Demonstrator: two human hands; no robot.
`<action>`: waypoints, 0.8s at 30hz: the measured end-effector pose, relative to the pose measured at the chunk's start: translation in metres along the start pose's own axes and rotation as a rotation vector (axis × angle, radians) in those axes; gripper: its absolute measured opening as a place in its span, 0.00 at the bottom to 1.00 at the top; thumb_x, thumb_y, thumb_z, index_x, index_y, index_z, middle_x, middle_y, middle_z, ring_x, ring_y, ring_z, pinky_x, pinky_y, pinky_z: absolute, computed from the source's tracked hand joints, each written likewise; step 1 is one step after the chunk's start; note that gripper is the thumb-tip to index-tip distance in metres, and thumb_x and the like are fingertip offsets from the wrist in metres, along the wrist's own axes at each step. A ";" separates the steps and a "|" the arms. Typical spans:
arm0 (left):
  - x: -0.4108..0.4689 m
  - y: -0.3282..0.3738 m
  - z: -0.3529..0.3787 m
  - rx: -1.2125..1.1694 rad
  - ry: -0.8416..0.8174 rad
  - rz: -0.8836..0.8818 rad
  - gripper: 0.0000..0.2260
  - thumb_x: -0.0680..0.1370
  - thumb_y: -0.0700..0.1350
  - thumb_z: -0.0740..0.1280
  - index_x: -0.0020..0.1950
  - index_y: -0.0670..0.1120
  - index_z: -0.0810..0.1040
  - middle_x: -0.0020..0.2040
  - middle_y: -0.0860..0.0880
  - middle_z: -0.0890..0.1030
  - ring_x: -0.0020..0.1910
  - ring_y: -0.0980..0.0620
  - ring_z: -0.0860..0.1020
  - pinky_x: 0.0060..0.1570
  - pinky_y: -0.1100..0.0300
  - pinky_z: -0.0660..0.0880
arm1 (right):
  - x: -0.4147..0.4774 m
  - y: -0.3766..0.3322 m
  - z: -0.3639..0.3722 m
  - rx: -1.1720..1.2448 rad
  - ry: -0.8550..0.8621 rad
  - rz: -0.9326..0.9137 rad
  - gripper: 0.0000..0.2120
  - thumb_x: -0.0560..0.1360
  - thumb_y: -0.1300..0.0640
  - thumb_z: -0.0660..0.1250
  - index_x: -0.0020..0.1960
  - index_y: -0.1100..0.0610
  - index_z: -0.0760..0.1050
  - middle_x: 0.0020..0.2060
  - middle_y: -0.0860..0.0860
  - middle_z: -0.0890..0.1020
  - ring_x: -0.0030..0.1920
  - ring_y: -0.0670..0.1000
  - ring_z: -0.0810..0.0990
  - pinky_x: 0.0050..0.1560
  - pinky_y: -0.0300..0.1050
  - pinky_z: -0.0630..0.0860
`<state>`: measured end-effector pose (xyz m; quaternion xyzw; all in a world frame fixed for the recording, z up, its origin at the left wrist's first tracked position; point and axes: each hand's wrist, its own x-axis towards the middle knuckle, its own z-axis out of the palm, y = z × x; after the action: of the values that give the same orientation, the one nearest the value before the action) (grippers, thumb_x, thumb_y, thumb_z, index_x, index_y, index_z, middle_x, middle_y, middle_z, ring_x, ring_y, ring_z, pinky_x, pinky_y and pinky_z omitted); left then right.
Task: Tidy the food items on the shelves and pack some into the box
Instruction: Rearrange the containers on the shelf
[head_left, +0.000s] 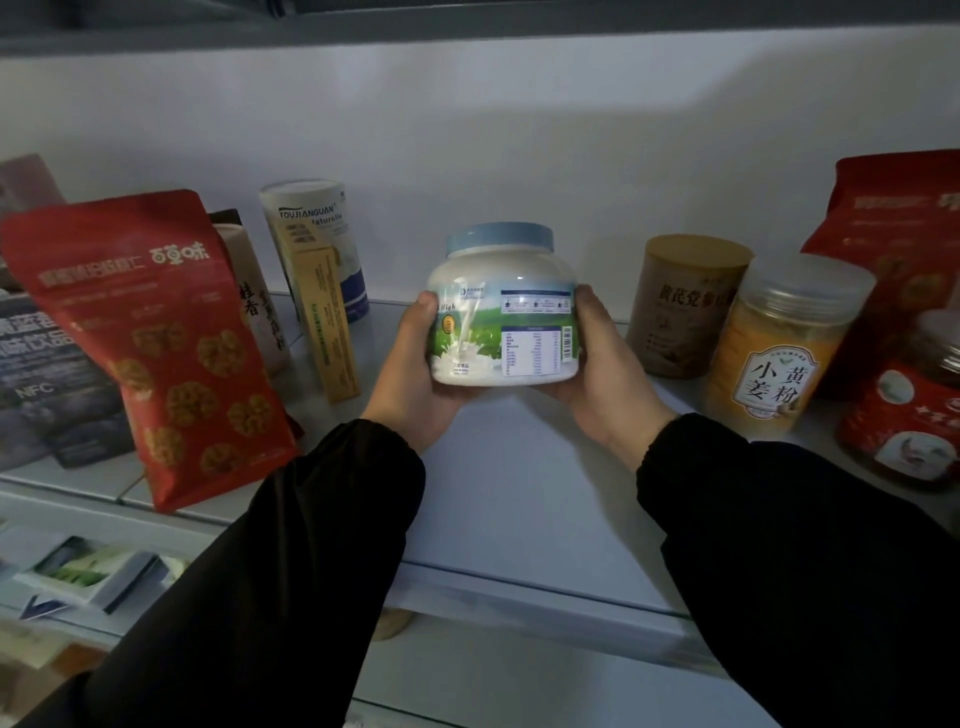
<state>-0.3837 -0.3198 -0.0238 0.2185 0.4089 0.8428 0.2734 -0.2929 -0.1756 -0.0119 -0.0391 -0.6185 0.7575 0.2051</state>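
My left hand and right hand curl round the sides of the squat white plastic jar. Its axis stands upright, blue lid uppermost.

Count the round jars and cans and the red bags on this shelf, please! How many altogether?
Round jars and cans: 5 (white jar, tall white can, brown can, yellow-powder jar, red-label jar)
Red bags: 2 (left red bag, right red bag)
Total: 7

Jar between pouch (left) and canister
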 end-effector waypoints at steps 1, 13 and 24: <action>0.001 0.000 0.001 0.007 0.007 -0.006 0.27 0.83 0.60 0.58 0.75 0.44 0.73 0.69 0.39 0.80 0.69 0.39 0.78 0.70 0.35 0.72 | 0.001 0.002 -0.002 -0.023 0.008 -0.026 0.27 0.80 0.35 0.63 0.69 0.52 0.76 0.61 0.56 0.85 0.62 0.58 0.84 0.57 0.60 0.83; 0.013 -0.003 -0.006 -0.020 0.039 -0.085 0.28 0.86 0.61 0.51 0.78 0.44 0.71 0.72 0.38 0.77 0.72 0.37 0.76 0.73 0.33 0.68 | -0.003 0.004 -0.011 -0.385 0.150 -0.228 0.23 0.79 0.34 0.64 0.69 0.43 0.68 0.52 0.57 0.84 0.50 0.53 0.87 0.53 0.59 0.85; 0.008 -0.001 -0.004 -0.027 0.060 -0.077 0.27 0.86 0.59 0.53 0.78 0.44 0.71 0.71 0.38 0.78 0.71 0.37 0.76 0.73 0.32 0.68 | -0.004 0.004 -0.009 -0.412 0.143 -0.268 0.19 0.80 0.35 0.64 0.66 0.42 0.67 0.50 0.58 0.84 0.49 0.53 0.87 0.54 0.60 0.84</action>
<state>-0.3913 -0.3162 -0.0257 0.1732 0.4135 0.8434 0.2962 -0.2877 -0.1689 -0.0187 -0.0512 -0.7435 0.5769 0.3343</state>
